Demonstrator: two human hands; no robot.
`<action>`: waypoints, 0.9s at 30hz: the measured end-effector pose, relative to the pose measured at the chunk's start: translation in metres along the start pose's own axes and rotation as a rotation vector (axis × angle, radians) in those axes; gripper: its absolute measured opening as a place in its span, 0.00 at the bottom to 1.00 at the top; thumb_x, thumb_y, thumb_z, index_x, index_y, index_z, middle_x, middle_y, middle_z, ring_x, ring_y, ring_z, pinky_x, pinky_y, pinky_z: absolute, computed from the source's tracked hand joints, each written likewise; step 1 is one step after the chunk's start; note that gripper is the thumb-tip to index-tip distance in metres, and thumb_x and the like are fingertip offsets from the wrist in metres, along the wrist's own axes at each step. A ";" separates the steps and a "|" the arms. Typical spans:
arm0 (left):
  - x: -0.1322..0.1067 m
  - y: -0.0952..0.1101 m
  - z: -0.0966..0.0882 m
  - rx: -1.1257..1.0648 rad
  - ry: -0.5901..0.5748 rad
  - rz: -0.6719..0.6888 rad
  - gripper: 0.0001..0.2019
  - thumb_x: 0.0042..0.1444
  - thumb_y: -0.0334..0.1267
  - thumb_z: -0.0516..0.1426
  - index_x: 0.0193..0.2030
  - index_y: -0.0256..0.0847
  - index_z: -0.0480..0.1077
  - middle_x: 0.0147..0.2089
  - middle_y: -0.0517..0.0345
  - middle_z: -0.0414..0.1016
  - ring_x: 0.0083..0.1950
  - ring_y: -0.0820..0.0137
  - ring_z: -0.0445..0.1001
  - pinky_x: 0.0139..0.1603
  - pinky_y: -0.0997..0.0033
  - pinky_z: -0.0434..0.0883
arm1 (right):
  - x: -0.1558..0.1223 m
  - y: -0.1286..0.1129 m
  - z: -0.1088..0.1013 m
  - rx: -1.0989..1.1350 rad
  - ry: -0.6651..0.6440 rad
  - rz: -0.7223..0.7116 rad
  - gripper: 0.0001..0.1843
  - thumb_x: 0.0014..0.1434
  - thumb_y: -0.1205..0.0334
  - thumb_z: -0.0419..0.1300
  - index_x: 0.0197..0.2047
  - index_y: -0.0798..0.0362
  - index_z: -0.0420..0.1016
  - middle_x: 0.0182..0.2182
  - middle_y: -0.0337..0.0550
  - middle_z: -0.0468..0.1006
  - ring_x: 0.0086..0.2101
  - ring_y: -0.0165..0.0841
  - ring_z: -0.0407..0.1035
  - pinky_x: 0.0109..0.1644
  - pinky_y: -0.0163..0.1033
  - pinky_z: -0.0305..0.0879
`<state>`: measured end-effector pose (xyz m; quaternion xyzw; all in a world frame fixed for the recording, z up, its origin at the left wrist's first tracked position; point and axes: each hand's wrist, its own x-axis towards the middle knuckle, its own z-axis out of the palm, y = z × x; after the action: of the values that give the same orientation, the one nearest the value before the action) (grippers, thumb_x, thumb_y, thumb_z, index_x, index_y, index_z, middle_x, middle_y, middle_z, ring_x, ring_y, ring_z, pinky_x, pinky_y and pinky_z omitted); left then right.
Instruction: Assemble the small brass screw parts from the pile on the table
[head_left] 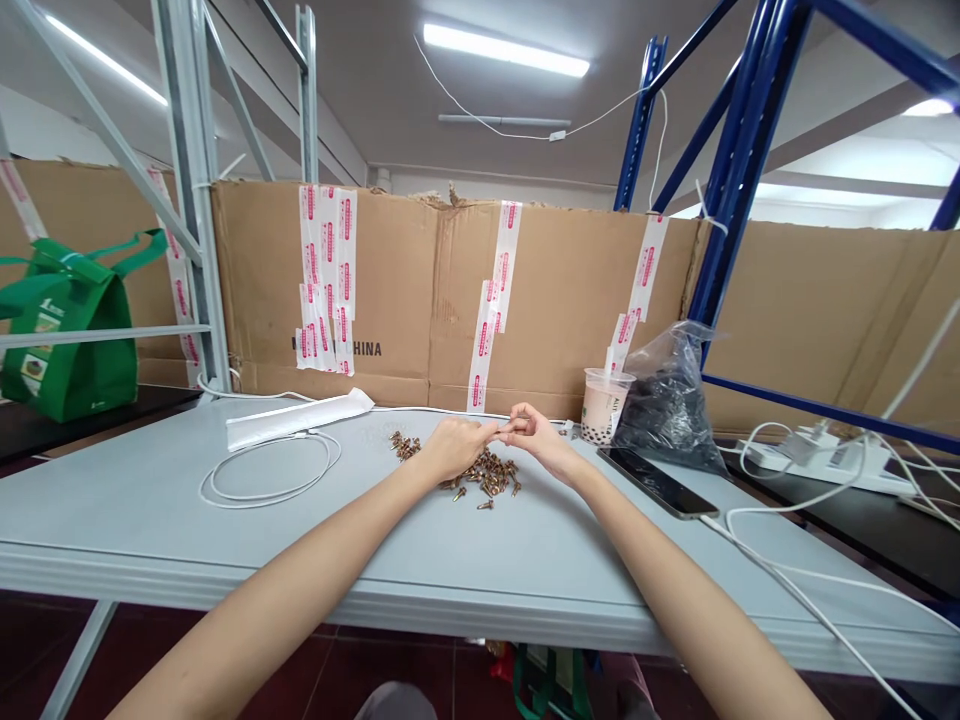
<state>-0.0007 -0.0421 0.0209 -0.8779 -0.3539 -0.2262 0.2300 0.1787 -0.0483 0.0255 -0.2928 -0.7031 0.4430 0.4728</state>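
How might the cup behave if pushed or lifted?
The cup looks filled, with dark pearls at the bottom, so probably feels weighty. Taller than wide, it might tip if pushed high. See-through and plastic-looking, it would likely flex.

The single head view looks from just behind and above the near edge of the grey table (472,550), facing forward across it to the cardboard panel (397,270) behind, reaching ceiling (360,90) above and floor (322,670) below.

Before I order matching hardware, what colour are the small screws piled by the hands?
The screws look brassy gold-brown; they show best in the head view.
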 end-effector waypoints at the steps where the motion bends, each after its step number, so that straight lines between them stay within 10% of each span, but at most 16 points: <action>1: 0.000 0.001 -0.001 -0.039 0.009 -0.034 0.17 0.61 0.44 0.36 0.39 0.41 0.62 0.29 0.57 0.70 0.28 0.69 0.68 0.28 0.74 0.58 | 0.001 0.000 0.001 -0.022 0.017 -0.024 0.20 0.43 0.60 0.63 0.34 0.50 0.53 0.28 0.36 0.73 0.32 0.29 0.68 0.41 0.38 0.60; 14: 0.008 -0.026 0.030 -1.299 0.087 -0.436 0.17 0.57 0.49 0.41 0.29 0.39 0.59 0.16 0.67 0.54 0.14 0.79 0.53 0.16 0.80 0.53 | -0.004 -0.015 -0.002 -0.900 0.239 -0.412 0.06 0.51 0.64 0.53 0.34 0.52 0.58 0.30 0.41 0.70 0.28 0.28 0.64 0.35 0.36 0.60; 20: -0.001 -0.083 0.029 -0.859 0.218 -0.611 0.13 0.50 0.44 0.53 0.34 0.40 0.73 0.30 0.57 0.73 0.26 0.74 0.66 0.26 0.77 0.61 | 0.000 -0.001 -0.029 -0.759 0.114 -0.172 0.08 0.48 0.64 0.56 0.33 0.54 0.63 0.31 0.42 0.74 0.32 0.30 0.68 0.36 0.35 0.63; 27: -0.043 -0.137 0.020 -0.295 0.092 -0.963 0.06 0.44 0.42 0.59 0.29 0.45 0.74 0.33 0.58 0.75 0.36 0.67 0.71 0.34 0.72 0.63 | -0.002 0.012 -0.033 -0.754 -0.081 0.060 0.06 0.47 0.65 0.56 0.31 0.56 0.70 0.32 0.44 0.76 0.35 0.31 0.70 0.38 0.35 0.63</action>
<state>-0.1238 0.0351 0.0146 -0.6274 -0.6723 -0.3926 -0.0115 0.2103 -0.0333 0.0195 -0.4489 -0.8261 0.1779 0.2905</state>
